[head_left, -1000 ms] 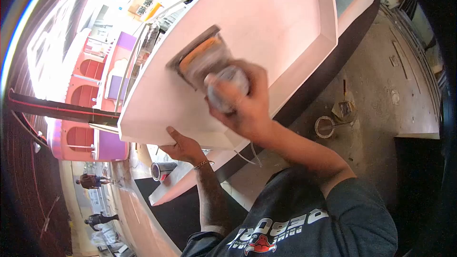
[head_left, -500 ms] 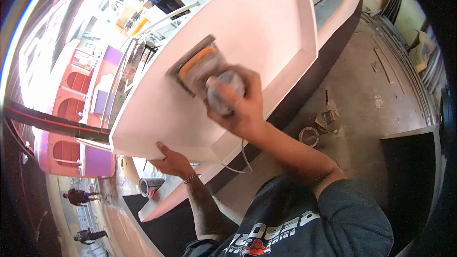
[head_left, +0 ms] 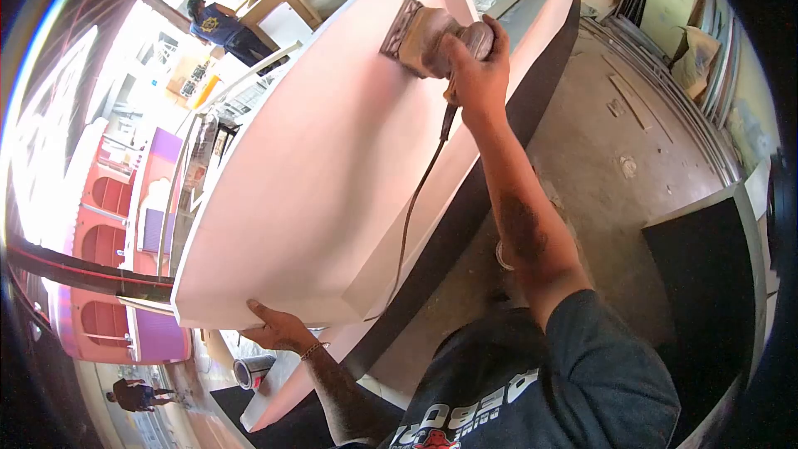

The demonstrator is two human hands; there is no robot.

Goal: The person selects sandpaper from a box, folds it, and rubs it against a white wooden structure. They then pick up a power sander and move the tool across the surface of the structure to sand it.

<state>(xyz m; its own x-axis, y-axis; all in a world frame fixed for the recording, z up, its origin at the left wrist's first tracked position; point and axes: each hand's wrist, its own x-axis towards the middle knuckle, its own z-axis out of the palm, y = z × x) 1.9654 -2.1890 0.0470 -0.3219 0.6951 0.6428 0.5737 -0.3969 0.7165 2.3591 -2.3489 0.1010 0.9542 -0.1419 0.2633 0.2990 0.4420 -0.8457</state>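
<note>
My right hand (head_left: pixel 482 75) is wrapped round the body of an electric sheet sander (head_left: pixel 432 40), its flat pad tilted up along the side nearest the panel. A dark power cord (head_left: pixel 409 220) trails from the sander across the pale pink panel (head_left: pixel 307 166). This large panel is curved along one side and has raised edges. At its lower corner my left hand (head_left: pixel 278 328) grips the edge, thumb on the face and fingers underneath, partly hidden.
Under the panel lies a long pink and black piece (head_left: pixel 532 108). A can (head_left: pixel 252 372) stands by my left hand. Pink and purple shelving (head_left: pixel 104 258) is at the left. One person (head_left: pixel 223 29) stands at the back, another (head_left: pixel 137 395) lower left. A black panel (head_left: pixel 702 274) stands right.
My right hand has carried the sander up and to the right, toward the panel's far end. My left hand keeps its hold on the edge; the whole view has shifted somewhat.
</note>
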